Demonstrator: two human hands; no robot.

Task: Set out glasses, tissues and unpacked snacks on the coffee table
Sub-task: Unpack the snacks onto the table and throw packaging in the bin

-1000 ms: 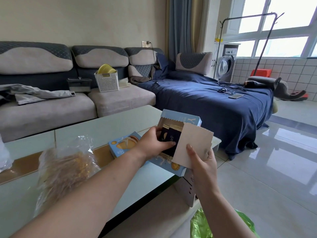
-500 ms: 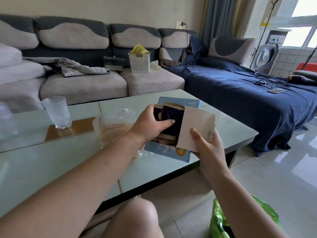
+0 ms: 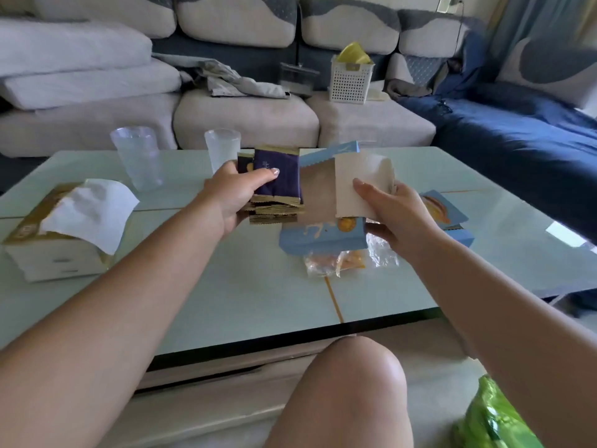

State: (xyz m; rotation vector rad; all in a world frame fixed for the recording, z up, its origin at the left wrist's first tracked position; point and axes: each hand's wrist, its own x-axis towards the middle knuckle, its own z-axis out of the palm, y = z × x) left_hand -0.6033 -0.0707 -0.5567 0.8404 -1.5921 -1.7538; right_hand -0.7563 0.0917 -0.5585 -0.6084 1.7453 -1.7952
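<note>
Fingers (image 3: pixel 269 173) of left hand (image 3: pixel 232 195) grip stack of snack packets (image 3: pixel 277 185); right hand (image 3: pixel 392 211) holds blue box (image 3: pixel 323 237) by flap, above counter (image 3: pixel 258 286) centre. Two glasses (image 3: pixel 139 156), tissue box (image 3: pixel 55 244) set near far-left corner. Snacks left to lay out.

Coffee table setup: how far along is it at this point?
Done: two glasses and the tissue box stand on the table. In hand: the left hand grips a stack of dark snack packets; the right hand holds the opened blue box. Left: laying the packets down.
</note>
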